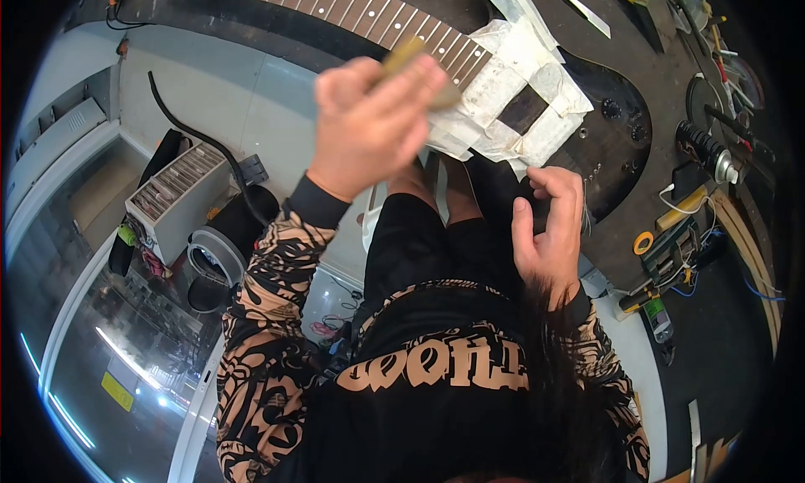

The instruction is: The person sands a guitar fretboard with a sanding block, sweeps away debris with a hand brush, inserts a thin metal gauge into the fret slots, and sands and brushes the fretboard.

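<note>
An electric guitar lies across the dark workbench, its fretted neck (352, 9) running left and its black body (608, 135) to the right. White masking paper (511, 89) covers the body around the neck joint. My left hand (373, 122) is shut on a small tan block (407, 55) and holds it over the last frets by the masked area. My right hand (549, 227) rests at the near edge of the guitar body with its fingers curled and nothing visible in it.
Several tools, cables and a yellow tape roll (643, 242) crowd the bench's right side. On the floor to the left stand a white box of small parts (176, 198), a black hose (197, 131) and a round black bin (214, 265).
</note>
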A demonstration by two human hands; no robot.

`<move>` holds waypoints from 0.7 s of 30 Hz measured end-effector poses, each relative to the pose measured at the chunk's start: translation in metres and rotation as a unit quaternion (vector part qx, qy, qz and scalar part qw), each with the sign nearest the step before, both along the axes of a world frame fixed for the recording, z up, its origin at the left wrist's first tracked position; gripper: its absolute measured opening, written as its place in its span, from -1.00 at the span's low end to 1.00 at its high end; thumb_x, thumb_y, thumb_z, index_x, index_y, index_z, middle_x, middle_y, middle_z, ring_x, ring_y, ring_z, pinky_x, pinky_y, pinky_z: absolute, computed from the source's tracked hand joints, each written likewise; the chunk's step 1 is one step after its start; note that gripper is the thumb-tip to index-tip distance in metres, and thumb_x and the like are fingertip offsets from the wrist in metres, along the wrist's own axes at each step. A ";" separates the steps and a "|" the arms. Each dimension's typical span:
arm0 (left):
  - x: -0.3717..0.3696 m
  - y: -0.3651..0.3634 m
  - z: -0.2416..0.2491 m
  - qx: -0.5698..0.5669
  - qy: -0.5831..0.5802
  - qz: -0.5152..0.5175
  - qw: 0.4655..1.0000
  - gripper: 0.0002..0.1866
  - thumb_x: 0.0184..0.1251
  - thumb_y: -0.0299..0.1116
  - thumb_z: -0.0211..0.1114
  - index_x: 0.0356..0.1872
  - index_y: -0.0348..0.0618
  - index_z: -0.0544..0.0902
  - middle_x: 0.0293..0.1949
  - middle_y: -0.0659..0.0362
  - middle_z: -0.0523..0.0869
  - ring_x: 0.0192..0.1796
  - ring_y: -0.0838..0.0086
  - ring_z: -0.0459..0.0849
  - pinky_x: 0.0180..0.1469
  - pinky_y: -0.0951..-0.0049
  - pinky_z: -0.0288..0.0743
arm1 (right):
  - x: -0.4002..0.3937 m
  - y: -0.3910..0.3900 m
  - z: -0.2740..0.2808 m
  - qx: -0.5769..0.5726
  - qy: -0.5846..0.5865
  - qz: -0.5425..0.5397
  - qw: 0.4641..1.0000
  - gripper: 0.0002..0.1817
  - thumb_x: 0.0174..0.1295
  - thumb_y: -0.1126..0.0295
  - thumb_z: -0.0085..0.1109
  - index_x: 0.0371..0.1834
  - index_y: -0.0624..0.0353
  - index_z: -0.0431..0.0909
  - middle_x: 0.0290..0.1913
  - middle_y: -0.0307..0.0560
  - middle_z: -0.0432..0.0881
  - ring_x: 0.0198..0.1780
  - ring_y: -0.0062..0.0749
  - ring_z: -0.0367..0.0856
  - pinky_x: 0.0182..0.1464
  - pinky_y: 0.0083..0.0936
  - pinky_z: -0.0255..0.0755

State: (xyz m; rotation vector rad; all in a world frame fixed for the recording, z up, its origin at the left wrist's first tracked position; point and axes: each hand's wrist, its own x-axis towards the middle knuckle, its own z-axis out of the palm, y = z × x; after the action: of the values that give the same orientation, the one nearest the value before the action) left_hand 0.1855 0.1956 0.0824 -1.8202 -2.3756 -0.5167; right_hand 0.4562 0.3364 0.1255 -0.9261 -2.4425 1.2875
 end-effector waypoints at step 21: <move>0.018 0.003 0.002 0.005 -0.016 -0.024 1.000 -0.45 0.34 -0.29 0.59 0.39 0.31 0.99 0.46 0.58 0.90 0.23 0.33 0.65 0.38 0.23 0.37 | -0.008 0.004 0.000 0.007 0.002 0.026 1.000 -0.45 0.35 0.73 0.41 0.42 0.26 0.63 0.18 0.14 0.68 0.06 -0.02 0.64 0.19 -0.16 0.62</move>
State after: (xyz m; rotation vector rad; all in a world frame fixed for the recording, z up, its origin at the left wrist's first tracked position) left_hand 0.2038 0.1983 0.0845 -1.8841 -2.3494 -0.5664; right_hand 0.4487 0.3399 0.1254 -0.8609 -2.4852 1.2861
